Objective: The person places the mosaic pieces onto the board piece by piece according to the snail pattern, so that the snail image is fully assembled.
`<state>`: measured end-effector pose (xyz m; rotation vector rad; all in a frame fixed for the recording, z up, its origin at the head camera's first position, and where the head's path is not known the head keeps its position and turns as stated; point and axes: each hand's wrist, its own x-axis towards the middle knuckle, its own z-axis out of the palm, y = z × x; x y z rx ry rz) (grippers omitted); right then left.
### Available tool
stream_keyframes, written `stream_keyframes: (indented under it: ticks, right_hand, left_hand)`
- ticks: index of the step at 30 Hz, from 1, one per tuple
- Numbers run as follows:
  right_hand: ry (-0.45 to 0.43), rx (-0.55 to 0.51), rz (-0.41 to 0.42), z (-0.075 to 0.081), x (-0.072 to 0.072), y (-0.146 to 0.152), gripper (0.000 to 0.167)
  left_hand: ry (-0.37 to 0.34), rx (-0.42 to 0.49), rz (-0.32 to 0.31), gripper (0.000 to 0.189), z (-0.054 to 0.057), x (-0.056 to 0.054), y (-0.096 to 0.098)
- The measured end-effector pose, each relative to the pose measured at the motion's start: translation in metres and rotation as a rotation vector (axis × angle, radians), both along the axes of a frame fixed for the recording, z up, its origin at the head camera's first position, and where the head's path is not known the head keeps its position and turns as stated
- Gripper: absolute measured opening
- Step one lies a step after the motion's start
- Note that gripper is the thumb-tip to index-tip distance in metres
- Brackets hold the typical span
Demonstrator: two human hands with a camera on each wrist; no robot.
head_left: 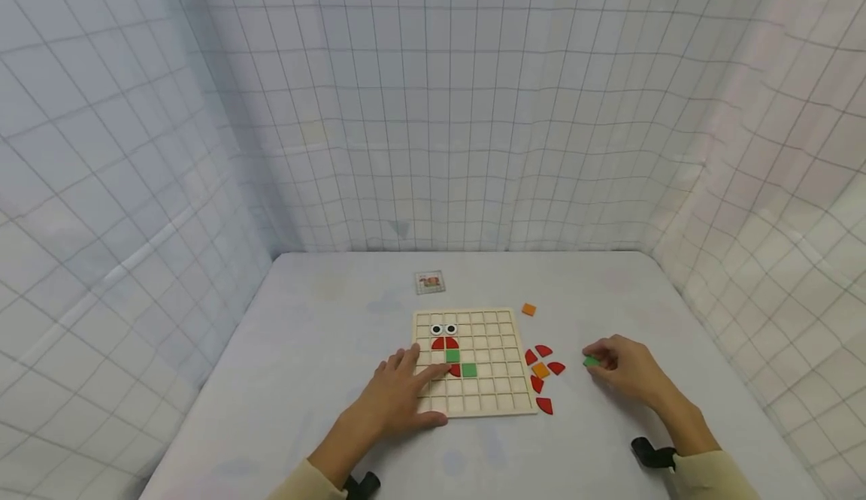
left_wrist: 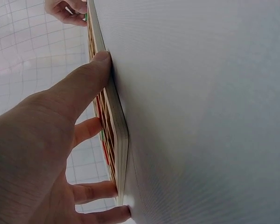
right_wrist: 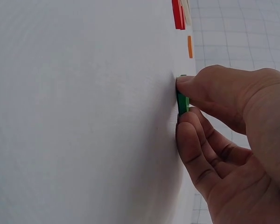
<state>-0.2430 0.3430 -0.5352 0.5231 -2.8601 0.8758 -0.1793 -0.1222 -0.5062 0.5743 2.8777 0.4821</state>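
Your right hand (head_left: 625,368) pinches a green tile (head_left: 591,362) between its fingers, well to the right of the wooden grid board (head_left: 497,380). Your left hand (head_left: 398,396) rests across the board's left edge, fingers spread and released. Red quarter-circle pieces (head_left: 544,406) lie near its right edge.

Head view high, wrist views close
Head faces forward and down, wrists along the table (head_left: 325,312); head and left share the board (head_left: 495,393)
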Motion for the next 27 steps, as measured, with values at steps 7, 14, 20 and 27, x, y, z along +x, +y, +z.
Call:
stream_keyframes:
  ticks: [7,14,20,27]
  right_hand:
    - [0.001,-0.015,0.015,-0.001,0.0,-0.009,0.022]
    - [-0.003,0.004,0.017,0.005,0.0,-0.019,0.024]
    - [-0.015,-0.014,0.038,0.009,-0.002,-0.03,0.025]
    - [-0.02,-0.027,0.074,0.015,-0.007,-0.048,0.025]
  left_hand:
    - [0.014,-0.015,-0.014,0.087,-0.005,0.0,-0.003]
    - [0.029,-0.004,-0.022,0.086,-0.007,-0.002,-0.002]
    - [0.032,-0.008,-0.028,0.086,-0.007,-0.004,-0.002]
    - [0.025,-0.017,-0.01,0.088,-0.006,-0.004,0.0]
